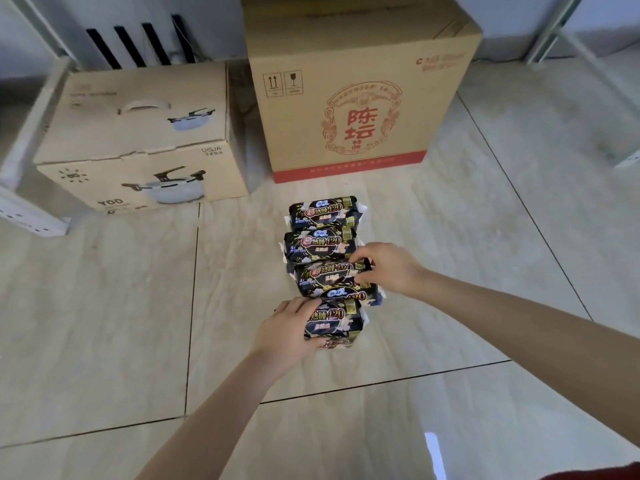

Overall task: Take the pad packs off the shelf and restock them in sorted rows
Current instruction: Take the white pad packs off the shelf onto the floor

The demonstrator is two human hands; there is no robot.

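Hands, left point(287, 332) and right point(389, 268), grip glossy black pillow-shaped pad packs point(320, 242).

Left hand point(287, 334) holds nearest pack point(334, 322); right hand point(389, 268), middle pack point(325, 277)

— What is the floor like?
— Big shiny tiles point(97, 306), pale and cloudy, with thin dark lines between them. A bright patch of light point(435, 455) glints near the bottom.
— And at the back?
— Two cardboard boxes stand by the pale wall point(609, 12): a low box point(138, 133) with pot pictures and, to its right, a tall box point(360, 109) with red writing. Black slats point(128, 46) show behind the low one. A white metal frame point(27, 213) stands at the left.
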